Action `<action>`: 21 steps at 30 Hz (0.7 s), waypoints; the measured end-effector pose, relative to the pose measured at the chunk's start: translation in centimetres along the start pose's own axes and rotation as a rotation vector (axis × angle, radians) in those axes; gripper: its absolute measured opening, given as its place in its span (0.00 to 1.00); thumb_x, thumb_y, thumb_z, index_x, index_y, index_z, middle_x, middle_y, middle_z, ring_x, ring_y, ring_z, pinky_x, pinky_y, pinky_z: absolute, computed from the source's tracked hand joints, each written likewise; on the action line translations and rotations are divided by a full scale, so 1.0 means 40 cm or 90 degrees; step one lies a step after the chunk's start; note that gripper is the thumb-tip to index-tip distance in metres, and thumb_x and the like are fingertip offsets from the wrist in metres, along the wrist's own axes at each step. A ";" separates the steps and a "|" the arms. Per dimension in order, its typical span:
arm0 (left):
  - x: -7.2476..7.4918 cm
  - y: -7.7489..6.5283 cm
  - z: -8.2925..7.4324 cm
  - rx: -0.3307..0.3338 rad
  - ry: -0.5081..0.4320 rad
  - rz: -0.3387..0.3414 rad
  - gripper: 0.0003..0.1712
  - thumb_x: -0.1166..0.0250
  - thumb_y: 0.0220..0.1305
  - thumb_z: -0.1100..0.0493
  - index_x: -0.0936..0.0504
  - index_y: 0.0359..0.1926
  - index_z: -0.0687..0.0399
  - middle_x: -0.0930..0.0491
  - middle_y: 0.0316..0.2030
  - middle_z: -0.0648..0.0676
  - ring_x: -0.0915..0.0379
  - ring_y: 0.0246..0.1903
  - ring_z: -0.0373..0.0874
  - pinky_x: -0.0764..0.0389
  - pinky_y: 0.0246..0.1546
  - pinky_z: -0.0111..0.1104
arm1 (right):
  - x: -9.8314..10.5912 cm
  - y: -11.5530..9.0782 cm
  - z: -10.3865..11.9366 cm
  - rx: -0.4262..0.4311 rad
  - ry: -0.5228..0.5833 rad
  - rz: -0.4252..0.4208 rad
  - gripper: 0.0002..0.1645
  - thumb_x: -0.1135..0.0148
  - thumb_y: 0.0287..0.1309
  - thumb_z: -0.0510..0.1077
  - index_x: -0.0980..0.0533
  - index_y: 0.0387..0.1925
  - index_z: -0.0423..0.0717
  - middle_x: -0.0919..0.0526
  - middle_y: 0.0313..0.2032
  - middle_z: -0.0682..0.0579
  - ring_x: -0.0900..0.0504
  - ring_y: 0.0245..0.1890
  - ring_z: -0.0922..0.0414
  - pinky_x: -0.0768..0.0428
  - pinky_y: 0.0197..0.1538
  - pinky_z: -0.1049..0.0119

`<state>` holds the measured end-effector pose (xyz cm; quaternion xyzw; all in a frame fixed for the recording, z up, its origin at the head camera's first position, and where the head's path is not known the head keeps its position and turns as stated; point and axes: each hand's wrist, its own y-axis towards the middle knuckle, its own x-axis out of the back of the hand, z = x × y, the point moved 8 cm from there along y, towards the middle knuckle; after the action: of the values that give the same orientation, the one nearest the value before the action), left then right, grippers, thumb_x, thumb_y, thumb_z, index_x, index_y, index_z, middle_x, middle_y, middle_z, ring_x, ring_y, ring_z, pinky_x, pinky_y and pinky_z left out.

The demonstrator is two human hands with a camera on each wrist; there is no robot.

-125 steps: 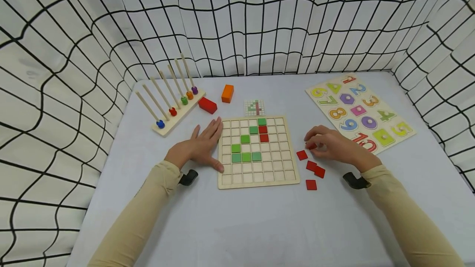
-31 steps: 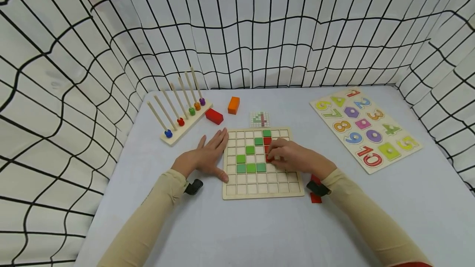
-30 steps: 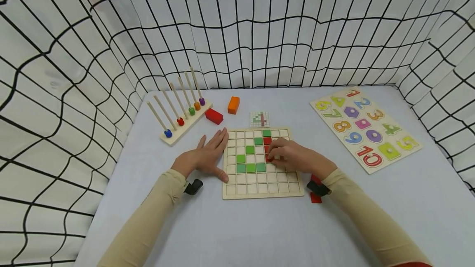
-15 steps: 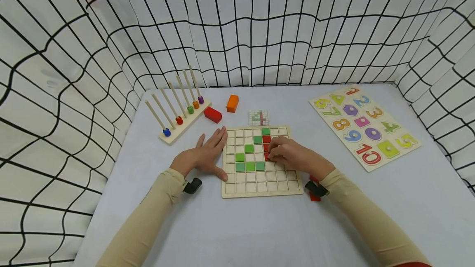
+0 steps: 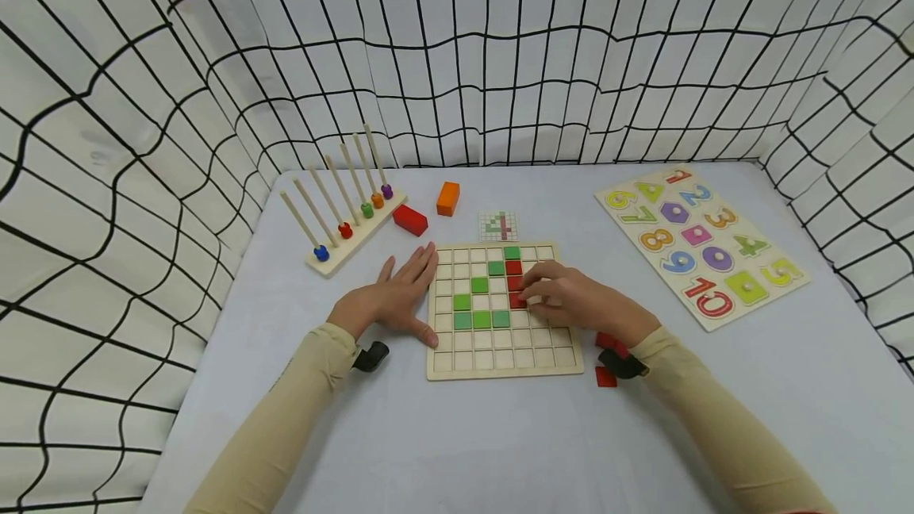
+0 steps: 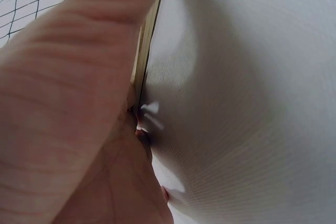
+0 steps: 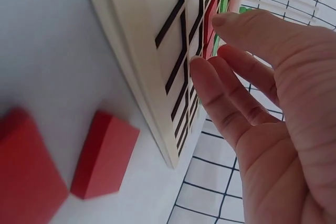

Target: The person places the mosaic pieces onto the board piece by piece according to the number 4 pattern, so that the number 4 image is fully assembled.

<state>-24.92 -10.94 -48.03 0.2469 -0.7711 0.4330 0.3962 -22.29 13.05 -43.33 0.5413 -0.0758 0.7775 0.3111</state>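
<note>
A wooden grid board (image 5: pixel 505 376) lies flat in the middle of the table. Green tiles (image 5: pixel 479 285) form a stepped line on it, and three red tiles (image 5: pixel 513 267) run down one column below the top green tile. My left hand (image 5: pixel 389 301) rests with spread fingers along the board's left edge; its palm and the edge fill much of the left wrist view. Over the board's right half hovers my right hand (image 5: pixel 571 296), fingertips right at the lowest red tile (image 7: pixel 209 27). Thumb and fingers stand apart in the right wrist view, with nothing between them.
Loose red tiles (image 5: pixel 606 377) lie right of the board, partly under the right wrist. Behind it are a small pattern card (image 5: pixel 498 226), a red block (image 5: pixel 410 220) and an orange block (image 5: pixel 447 199). A peg stand (image 5: pixel 357 235) is back left, a number puzzle (image 5: pixel 703 244) right.
My right hand has brought a red tile from the pile to the board, where it now sits in the red column. Its fingers have just loosened and drawn slightly right. The left hand stays put.
</note>
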 end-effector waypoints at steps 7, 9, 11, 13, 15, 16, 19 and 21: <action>-0.001 0.004 0.000 0.000 0.001 -0.002 0.87 0.21 0.51 0.27 0.72 0.86 0.60 0.77 0.87 0.60 0.82 0.87 0.58 0.74 0.83 0.66 | 0.012 -0.024 -0.016 -0.053 -0.005 0.021 0.15 0.24 0.63 0.36 0.11 0.51 0.40 0.17 0.56 0.42 0.15 0.52 0.49 0.10 0.54 0.56; 0.000 0.004 0.000 -0.001 0.000 -0.003 0.87 0.21 0.51 0.27 0.72 0.86 0.60 0.77 0.87 0.60 0.82 0.87 0.58 0.74 0.83 0.66 | 0.014 -0.032 -0.022 -0.071 -0.006 0.026 0.15 0.24 0.64 0.36 0.12 0.52 0.41 0.17 0.56 0.43 0.14 0.52 0.50 0.10 0.54 0.57; 0.000 0.003 0.000 -0.001 0.000 -0.002 0.87 0.21 0.52 0.27 0.72 0.86 0.60 0.77 0.87 0.60 0.82 0.87 0.58 0.74 0.83 0.66 | 0.017 -0.042 -0.029 -0.084 -0.009 0.030 0.15 0.24 0.64 0.36 0.12 0.52 0.41 0.17 0.57 0.43 0.15 0.52 0.50 0.10 0.54 0.57; 0.001 0.003 0.001 0.000 0.000 -0.001 0.87 0.21 0.52 0.28 0.72 0.86 0.60 0.77 0.87 0.60 0.82 0.87 0.58 0.74 0.83 0.66 | 0.020 -0.052 -0.035 -0.098 -0.007 0.032 0.16 0.24 0.64 0.37 0.12 0.53 0.42 0.16 0.57 0.44 0.15 0.52 0.50 0.10 0.54 0.57; 0.001 0.002 0.001 0.000 0.001 -0.001 0.87 0.20 0.52 0.28 0.72 0.86 0.60 0.77 0.87 0.60 0.83 0.87 0.58 0.74 0.83 0.66 | 0.022 -0.062 -0.040 -0.106 -0.005 0.032 0.16 0.23 0.63 0.37 0.12 0.53 0.42 0.16 0.56 0.44 0.15 0.53 0.49 0.10 0.54 0.57; 0.001 0.002 0.001 -0.001 0.001 -0.001 0.87 0.21 0.52 0.28 0.72 0.86 0.60 0.77 0.87 0.60 0.83 0.87 0.58 0.74 0.83 0.67 | 0.024 -0.067 -0.042 -0.111 -0.005 0.033 0.17 0.23 0.63 0.38 0.11 0.53 0.42 0.16 0.56 0.44 0.15 0.53 0.49 0.10 0.54 0.57; 0.001 0.002 0.000 -0.002 0.001 -0.001 0.87 0.20 0.52 0.28 0.72 0.86 0.61 0.77 0.87 0.60 0.82 0.87 0.59 0.74 0.83 0.67 | 0.026 -0.084 -0.049 -0.127 0.003 0.037 0.17 0.23 0.63 0.39 0.11 0.53 0.43 0.16 0.56 0.44 0.14 0.51 0.51 0.10 0.53 0.59; 0.001 0.002 0.000 -0.002 0.001 -0.002 0.86 0.20 0.52 0.28 0.72 0.86 0.61 0.77 0.87 0.60 0.82 0.87 0.59 0.73 0.83 0.67 | 0.027 -0.098 -0.055 -0.136 0.007 0.039 0.17 0.23 0.63 0.39 0.11 0.53 0.44 0.16 0.56 0.45 0.14 0.50 0.53 0.10 0.52 0.60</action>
<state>-25.01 -10.90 -48.04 0.2467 -0.7710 0.4316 0.3980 -22.06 17.57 -44.12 0.4981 -0.1731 0.7772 0.3433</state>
